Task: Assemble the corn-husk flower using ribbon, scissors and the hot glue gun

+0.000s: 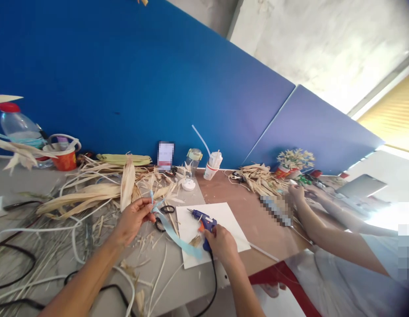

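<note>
Between the fingertips of my left hand (137, 216) is pinched a light blue ribbon (176, 237), whose long end hangs down to the right over a white sheet (229, 224). My right hand (223, 246) is wrapped around the handle of a blue glue gun (208, 222) with an orange trigger. The gun's nozzle points up and to the left above the sheet, and its black cord runs down off the table. Black-handled scissors (167, 209) lie just right of my left hand, partly behind the ribbon. A small brownish scrap (195, 240) rests on the sheet.
Dry corn husks (89, 196) and several cables cover the left side. At the back stand a red bucket (64, 157), a phone (165, 156), a clear jar (193, 160) and a paper cup (211, 169). On the right, another person's hands (298, 196) work near a power strip (277, 211).
</note>
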Motion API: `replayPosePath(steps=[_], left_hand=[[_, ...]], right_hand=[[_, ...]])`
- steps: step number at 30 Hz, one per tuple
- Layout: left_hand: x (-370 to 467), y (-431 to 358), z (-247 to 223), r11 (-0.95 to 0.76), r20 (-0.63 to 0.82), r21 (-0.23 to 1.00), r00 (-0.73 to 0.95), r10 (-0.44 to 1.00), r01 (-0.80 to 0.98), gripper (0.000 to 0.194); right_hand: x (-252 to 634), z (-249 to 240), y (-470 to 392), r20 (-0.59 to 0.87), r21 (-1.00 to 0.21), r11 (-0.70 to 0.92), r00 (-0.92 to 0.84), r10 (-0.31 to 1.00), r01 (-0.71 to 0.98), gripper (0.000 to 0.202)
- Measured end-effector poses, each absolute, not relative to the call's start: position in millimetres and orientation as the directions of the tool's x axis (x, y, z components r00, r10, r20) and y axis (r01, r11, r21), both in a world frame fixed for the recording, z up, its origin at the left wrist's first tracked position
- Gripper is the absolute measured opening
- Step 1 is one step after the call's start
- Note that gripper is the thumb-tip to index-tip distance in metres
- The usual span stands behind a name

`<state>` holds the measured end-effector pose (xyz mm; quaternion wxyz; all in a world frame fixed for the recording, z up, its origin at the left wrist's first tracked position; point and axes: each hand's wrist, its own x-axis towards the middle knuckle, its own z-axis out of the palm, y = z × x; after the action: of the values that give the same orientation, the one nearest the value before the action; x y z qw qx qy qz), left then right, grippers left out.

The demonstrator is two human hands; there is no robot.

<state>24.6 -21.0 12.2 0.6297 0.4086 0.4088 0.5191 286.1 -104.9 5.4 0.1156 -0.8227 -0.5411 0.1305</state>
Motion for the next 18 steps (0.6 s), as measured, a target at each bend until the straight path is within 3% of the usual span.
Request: replayPosePath(steps=[5, 8, 10, 12, 13, 15, 18], left_hand=[[25, -20, 11, 0.131, -0.091, 0.932, 0.131, 0.987, -0.337, 0.032], [24, -20, 10, 0.138, -0.087, 0.923, 0.154, 0.984, -0.359, 0.031], [23, -20, 9, 0.144, -0.088, 0.918, 0.163, 0.983, -0.371, 0.030], [23, -20, 9, 0.140, -0.083, 0.915, 0.162, 0.983, -0.377, 0.029], [23, -20, 10, 0.134, -0.078, 0.916, 0.160, 0.984, -0.379, 0.030], [23, -21, 12, 0.117, -0.065, 0.918, 0.149, 0.987, -0.379, 0.031], [24, -22, 14, 0.112, -0.062, 0.926, 0.148, 0.987, -0.359, 0.032]], right_hand=[[283, 8, -95, -0.115, -0.321, -0.416, 0.401, 0.909, 0.851, 0.023], [286, 6, -94, -0.098, -0.483, -0.437, 0.449, 0.888, 0.759, 0.017], [288, 7, -97, -0.115, -0.730, -0.412, 0.497, 0.860, 0.545, 0.019], [291, 12, -100, -0.221, -0.936, -0.321, 0.466, 0.857, 0.146, 0.023], [293, 15, -101, -0.271, -0.962, -0.265, 0.400, 0.876, -0.070, 0.023], [294, 25, -104, -0.291, -0.901, -0.192, 0.212, 0.933, -0.390, 0.023], [291, 39, -103, -0.212, -0.793, -0.162, 0.016, 0.977, -0.587, 0.029]])
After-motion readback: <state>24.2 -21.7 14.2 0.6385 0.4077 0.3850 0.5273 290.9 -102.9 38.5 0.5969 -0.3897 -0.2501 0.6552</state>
